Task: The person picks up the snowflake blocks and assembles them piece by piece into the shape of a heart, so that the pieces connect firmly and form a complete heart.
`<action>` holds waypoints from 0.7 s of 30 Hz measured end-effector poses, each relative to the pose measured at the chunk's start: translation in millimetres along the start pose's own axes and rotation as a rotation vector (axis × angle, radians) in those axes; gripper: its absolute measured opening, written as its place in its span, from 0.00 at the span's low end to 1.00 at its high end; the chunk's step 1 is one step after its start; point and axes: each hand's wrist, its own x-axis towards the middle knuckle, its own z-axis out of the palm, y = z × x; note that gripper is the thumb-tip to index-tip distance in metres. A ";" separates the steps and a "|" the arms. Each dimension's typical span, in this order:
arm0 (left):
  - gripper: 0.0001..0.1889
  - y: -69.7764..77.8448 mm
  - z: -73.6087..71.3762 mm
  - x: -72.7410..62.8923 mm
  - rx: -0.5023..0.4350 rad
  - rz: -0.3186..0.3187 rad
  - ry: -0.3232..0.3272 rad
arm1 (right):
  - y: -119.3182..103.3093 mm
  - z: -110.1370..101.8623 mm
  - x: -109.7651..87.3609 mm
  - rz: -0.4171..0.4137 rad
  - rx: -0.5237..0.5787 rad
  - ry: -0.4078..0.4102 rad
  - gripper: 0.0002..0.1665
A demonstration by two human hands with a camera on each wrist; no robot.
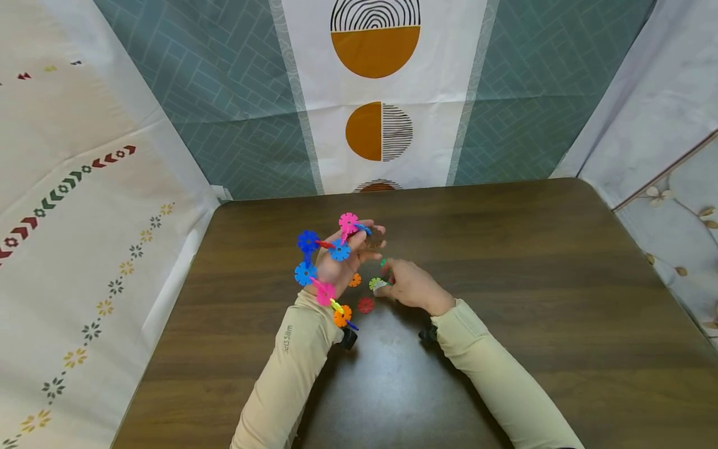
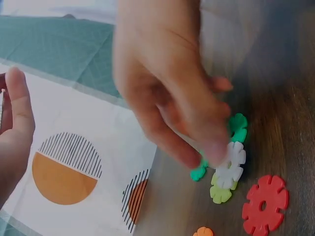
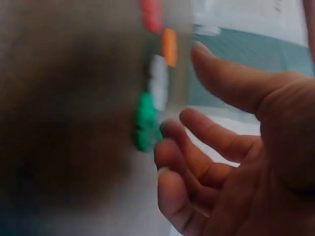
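Note:
My left hand (image 1: 338, 269) holds a linked chain of coloured plastic flower discs (image 1: 324, 292) near its upper end, where a pink disc (image 1: 348, 222) and a blue disc (image 1: 364, 229) meet the thumb and fingers. The rest of the chain lies across the hand's outer side towards the wrist. Over several loose discs, my right hand (image 1: 416, 287) reaches down, fingertips close to a white disc (image 2: 230, 164) and green discs (image 3: 146, 120). In the right wrist view its thumb stands apart from loosely bent fingers, with nothing between them.
A red disc (image 2: 266, 205), an orange disc (image 1: 355, 280) and a yellow-green disc (image 2: 221, 194) lie on the brown wooden table (image 1: 505, 249) between the hands. Patterned cloth (image 1: 224, 75) hangs behind the table's far edge. Dark wrist devices (image 1: 348, 338) sit under both cuffs.

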 end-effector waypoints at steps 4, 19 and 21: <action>0.14 -1.0 -1.2 0.7 -0.036 0.031 -0.019 | -2.0 13.0 4.2 0.001 -0.202 0.021 0.25; 0.15 -0.9 -3.2 4.0 -0.144 0.114 0.021 | -6.7 -11.7 -16.6 -0.157 0.396 0.329 0.10; 0.15 -1.3 -3.5 3.6 -0.148 0.110 0.057 | -14.3 -15.8 -23.6 -0.198 0.475 0.402 0.10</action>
